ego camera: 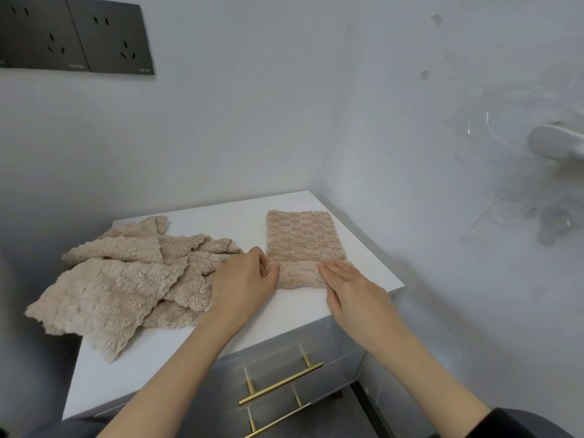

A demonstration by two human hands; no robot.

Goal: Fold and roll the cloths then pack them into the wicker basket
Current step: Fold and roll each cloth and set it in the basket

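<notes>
One folded cloth (301, 238), beige w/ a ribbed weave, lies flat on the desk (221, 219), on the right half, long side running away from us. Its near end is turned up into a low roll. 2 hands are on that roll, one at each end.

We have our left hand (243, 279) at the roll's left end, fingers (268, 268) curled in & pinching the cloth's edge. Our right hand (350, 282) is on the roll's right end, its fingers straight & flat, pressing down on the fabric, not gripping.

Left of the folded cloth is 1 loose pile (126, 279) of the same beige fleecy cloths, unfolded & crumpled. We make out at least 3, but they overlap, so we can't tell the exact no. The pile's right edge is just beside our left hand, & one corner hangs past the desk's front-left edge.

The desk has a white top & a grey front w/ 2 drawers. Each drawer has 1 gold bar handle, upper (281, 385) & lower (278, 418).

On the wall, upper left, are 2 dark sockets side by side, (34, 33) & (117, 36). On the right wall is 1 white fitting (556, 143), stuck on over clear film. A dark sleeve (521, 422) shows on our right arm, bottom right.
</notes>
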